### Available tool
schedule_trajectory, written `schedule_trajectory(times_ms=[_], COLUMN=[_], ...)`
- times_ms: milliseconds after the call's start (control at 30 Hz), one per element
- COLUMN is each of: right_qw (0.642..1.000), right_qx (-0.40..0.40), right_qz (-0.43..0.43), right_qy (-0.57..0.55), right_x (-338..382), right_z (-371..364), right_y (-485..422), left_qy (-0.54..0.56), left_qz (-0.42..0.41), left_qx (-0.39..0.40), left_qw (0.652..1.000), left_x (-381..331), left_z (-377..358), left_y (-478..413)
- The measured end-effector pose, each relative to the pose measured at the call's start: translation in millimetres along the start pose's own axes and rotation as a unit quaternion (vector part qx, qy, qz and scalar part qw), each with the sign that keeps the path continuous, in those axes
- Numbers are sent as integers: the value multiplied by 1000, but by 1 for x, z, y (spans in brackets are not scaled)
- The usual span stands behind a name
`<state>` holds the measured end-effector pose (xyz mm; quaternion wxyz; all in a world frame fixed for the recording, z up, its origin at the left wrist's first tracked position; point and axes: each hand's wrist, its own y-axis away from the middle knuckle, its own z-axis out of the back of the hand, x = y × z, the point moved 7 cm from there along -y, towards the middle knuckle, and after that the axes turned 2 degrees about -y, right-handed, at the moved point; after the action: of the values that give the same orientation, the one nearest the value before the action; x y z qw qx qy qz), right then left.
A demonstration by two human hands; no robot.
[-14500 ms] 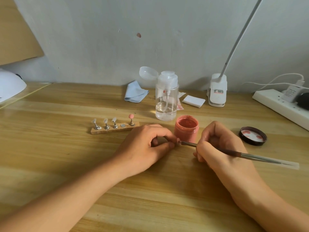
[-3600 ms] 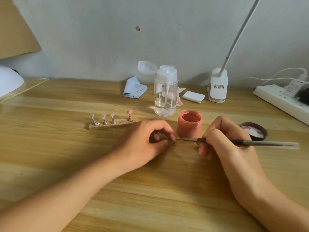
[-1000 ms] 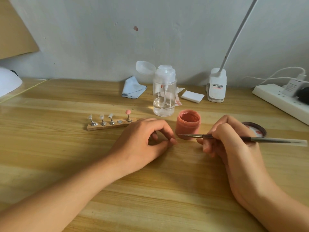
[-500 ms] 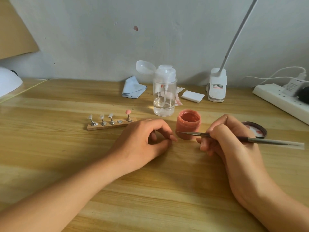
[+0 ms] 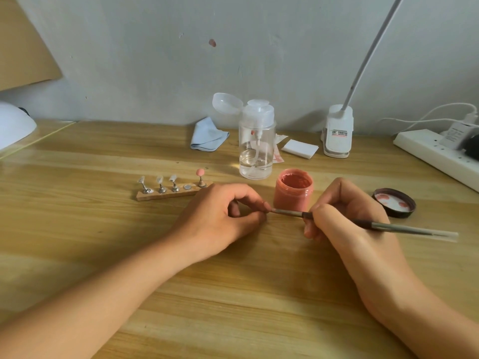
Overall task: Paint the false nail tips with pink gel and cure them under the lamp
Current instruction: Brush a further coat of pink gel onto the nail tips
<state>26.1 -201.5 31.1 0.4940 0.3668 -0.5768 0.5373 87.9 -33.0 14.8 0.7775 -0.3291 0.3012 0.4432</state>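
Observation:
My left hand (image 5: 220, 218) rests on the wooden desk with index finger and thumb pinched together; the nail tip stand they seem to hold is hidden. My right hand (image 5: 344, 218) grips a thin brush (image 5: 388, 225), and the brush tip touches the left fingertips. An open pot of pink gel (image 5: 294, 189) stands just behind the brush. A wooden holder strip (image 5: 171, 194) to the left carries three clear nail tips on stands, one pink tip (image 5: 200, 172) and one bare magnet spot. The white curing lamp (image 5: 13, 128) sits at the far left edge.
The pot's black lid (image 5: 394, 203) lies to the right. A clear pump bottle (image 5: 256, 146), a blue cloth (image 5: 207, 137), white pads (image 5: 299, 148) and a clip lamp base (image 5: 337, 133) stand at the back. A power strip (image 5: 438, 154) runs along the right edge.
The brush tip drew back toward the pot a second ago and has come back to my left fingertips. My left hand has stayed in place.

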Motion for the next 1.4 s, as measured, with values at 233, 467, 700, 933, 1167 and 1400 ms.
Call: schedule_trajectory(times_ms=[233,467,700,933,1167,1400], right_qw=[1000,1000,999,1000,999,1000], right_qx=[-10,-19,-18,-26,-5,3], right_qz=[5,15,20,8,14,12], right_qy=[3,-14,-23,-14,-42,-28], right_x=[1,1,1,0,1,1], right_z=[2,4,4,4,2,0], right_y=[0,1,1,0,1,1], left_qy=[-5,-17,-6,-5,-31,-48], left_qz=[3,-6,1,-7,-20,-34], left_qx=[-3,1,6,6,-6,-9], left_qw=[1000,1000,1000,1000,999,998], left_x=[1,1,1,1,-2,-4], left_z=[0,0,-1,-1,-1,0], left_y=[0,0,0,-1,1,2])
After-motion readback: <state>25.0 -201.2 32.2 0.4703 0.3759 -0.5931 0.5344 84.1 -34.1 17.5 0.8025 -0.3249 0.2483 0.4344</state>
